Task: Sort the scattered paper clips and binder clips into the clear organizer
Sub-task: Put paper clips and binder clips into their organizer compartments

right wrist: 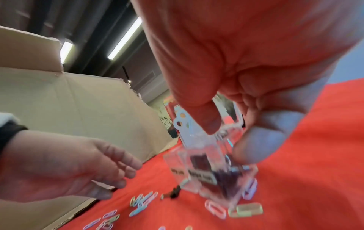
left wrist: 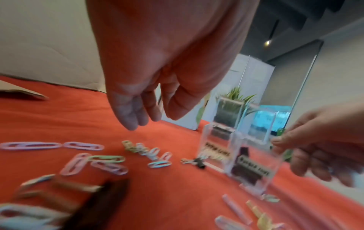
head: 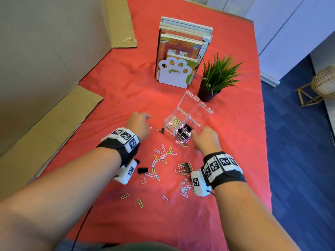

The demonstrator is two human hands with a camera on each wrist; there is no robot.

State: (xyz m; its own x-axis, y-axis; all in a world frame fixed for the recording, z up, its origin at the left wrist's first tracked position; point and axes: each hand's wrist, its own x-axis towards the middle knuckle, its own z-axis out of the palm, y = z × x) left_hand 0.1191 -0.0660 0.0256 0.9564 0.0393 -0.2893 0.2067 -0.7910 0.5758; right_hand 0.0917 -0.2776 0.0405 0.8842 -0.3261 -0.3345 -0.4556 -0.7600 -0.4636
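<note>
Overhead, the clear organizer (head: pixel 183 125) stands on the red cloth (head: pixel 116 98) with both lids raised: paper clips in its left compartment, binder clips in its right. Loose paper clips (head: pixel 163 156) and binder clips (head: pixel 142 170) lie scattered nearer the person. Only the left wrist view shows the left hand (left wrist: pixel 157 74) hanging over the cloth, fingers relaxed, holding nothing. The right wrist view shows the right hand (right wrist: pixel 246 80) with thumb and fingers apart above the organizer's right compartment; whether it holds anything cannot be told.
</note>
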